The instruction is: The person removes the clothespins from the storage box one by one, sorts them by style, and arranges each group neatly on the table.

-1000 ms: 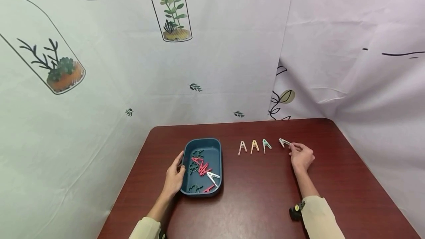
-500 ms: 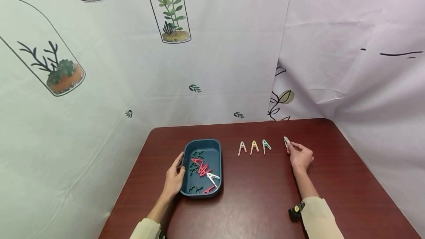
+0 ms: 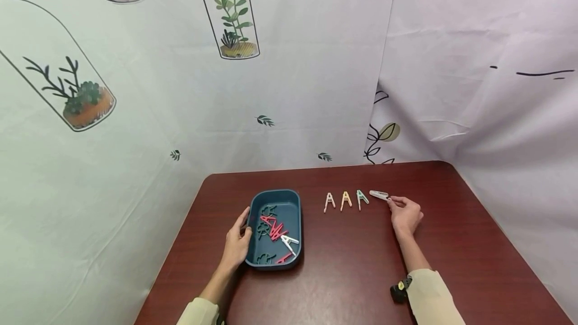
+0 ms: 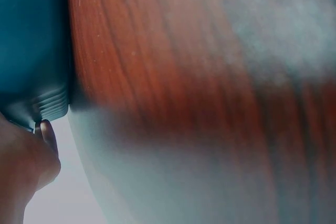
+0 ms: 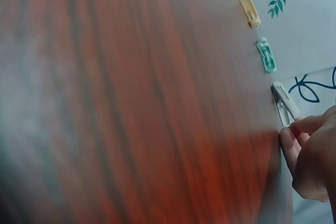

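Observation:
My right hand (image 3: pixel 406 214) pinches one end of a whitish clothespin (image 3: pixel 378 194) between thumb and fingertips. The clothespin points left, close over the table, beside a mint-green clothespin (image 3: pixel 362 198). Left of that one lie a yellow clothespin (image 3: pixel 345 199) and a pale pink clothespin (image 3: pixel 329 201), in a row. My left hand (image 3: pixel 237 239) holds the left side of a blue tray (image 3: pixel 299 214), its thumb at the rim. Inside the tray are red clothespins (image 3: pixel 277 230), a white clothespin (image 3: pixel 289 242) and several dark green pieces (image 3: pixel 265 258).
The brown wooden table (image 3: pixel 343 275) has rounded far corners. White cloth with printed plants (image 3: pixel 289 89) hangs behind it and along both sides. A small black device (image 3: pixel 399 292) is strapped at my right wrist.
My right hand has turned the whitish clothespin from a spread A-shape to narrow side-on, its free end swinging left toward the mint-green one. The left hand and tray stay put.

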The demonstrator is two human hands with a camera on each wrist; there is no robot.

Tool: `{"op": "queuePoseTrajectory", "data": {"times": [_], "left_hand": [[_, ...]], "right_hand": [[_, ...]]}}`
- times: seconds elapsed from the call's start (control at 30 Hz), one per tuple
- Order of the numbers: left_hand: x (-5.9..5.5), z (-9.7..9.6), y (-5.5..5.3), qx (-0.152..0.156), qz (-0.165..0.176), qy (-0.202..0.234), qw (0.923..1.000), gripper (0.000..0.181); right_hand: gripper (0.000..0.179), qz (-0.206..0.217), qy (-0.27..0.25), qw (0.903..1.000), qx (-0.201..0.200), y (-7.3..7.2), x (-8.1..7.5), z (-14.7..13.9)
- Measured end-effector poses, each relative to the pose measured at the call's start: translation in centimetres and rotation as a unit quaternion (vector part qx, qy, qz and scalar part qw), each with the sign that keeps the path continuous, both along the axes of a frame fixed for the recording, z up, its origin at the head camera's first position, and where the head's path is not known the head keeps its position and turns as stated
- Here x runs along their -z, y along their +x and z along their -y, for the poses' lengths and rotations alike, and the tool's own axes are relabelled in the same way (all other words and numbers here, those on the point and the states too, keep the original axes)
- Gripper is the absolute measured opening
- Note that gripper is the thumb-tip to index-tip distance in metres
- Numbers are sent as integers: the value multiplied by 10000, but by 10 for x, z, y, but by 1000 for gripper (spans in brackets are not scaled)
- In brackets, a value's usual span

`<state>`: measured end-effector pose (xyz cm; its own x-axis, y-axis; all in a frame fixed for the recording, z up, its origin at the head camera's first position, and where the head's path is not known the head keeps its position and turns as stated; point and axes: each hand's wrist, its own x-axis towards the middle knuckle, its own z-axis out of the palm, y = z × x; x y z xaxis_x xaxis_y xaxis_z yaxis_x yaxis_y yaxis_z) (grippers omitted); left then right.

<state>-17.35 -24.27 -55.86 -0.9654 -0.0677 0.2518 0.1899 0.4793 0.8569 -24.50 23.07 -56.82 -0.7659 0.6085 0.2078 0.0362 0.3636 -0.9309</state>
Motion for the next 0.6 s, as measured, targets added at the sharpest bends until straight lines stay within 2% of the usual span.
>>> {"op": "queuePoseTrajectory", "data": {"times": [0.27, 0.43, 0.6], "left_hand": [[-2, 0, 0, 8, -25, -18, 10000, 63], [-4, -1, 1, 28, -23, -15, 10000, 64], [-5, -2, 2, 10, -17, -46, 10000, 66]], "right_hand": [[8, -105, 494, 9984, 255, -1, 1, 7], [7, 175, 514, 9983, 209, 0, 1, 10], [13, 493, 630, 9968, -40, 0, -1, 10]]}}
